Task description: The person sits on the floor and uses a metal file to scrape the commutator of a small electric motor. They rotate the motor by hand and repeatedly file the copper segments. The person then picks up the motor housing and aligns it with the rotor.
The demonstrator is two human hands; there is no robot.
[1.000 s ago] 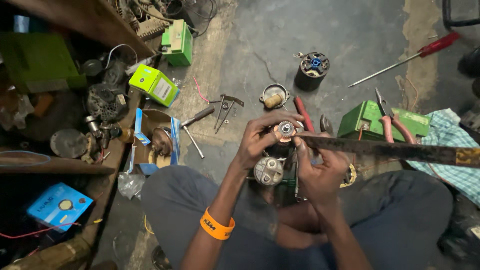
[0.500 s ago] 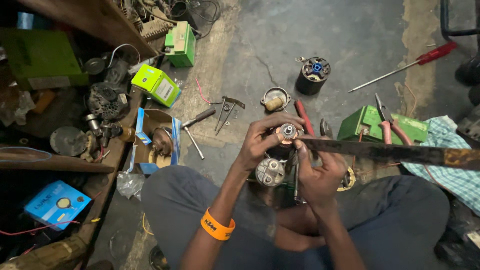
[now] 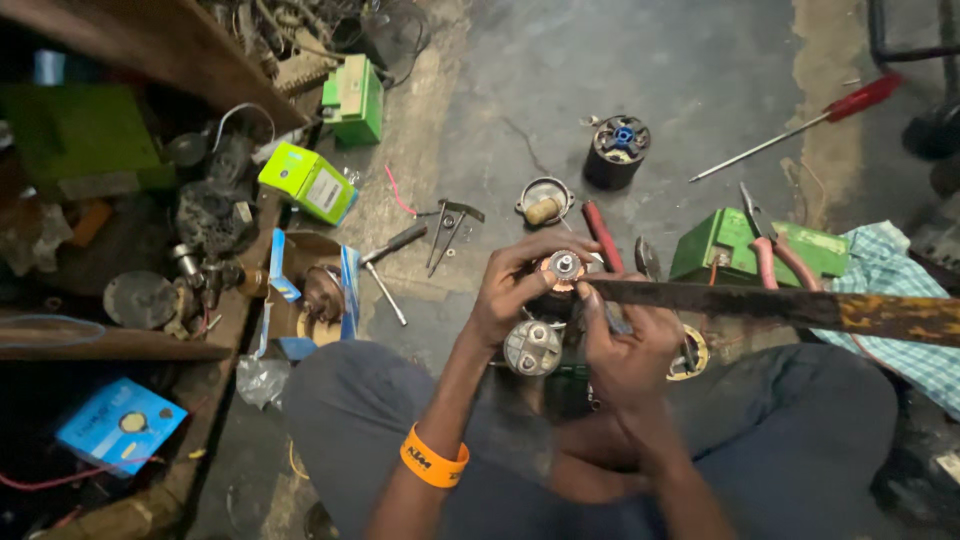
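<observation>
I sit cross-legged on a concrete floor. My left hand, with an orange wristband on that arm, grips a small round motor armature with a copper end. My right hand holds one end of a long rusty flat blade that reaches off to the right, its near end laid against the armature. A round silver motor housing rests just below my hands, on my lap.
On the floor lie a red-handled screwdriver, a black motor part with a blue centre, a green box with pliers on it, a checked cloth, yellow-green boxes and a cluttered shelf at left.
Almost nothing differs. My hands and the blade stay in the same place on the armature, with only a slight shift of the view.
</observation>
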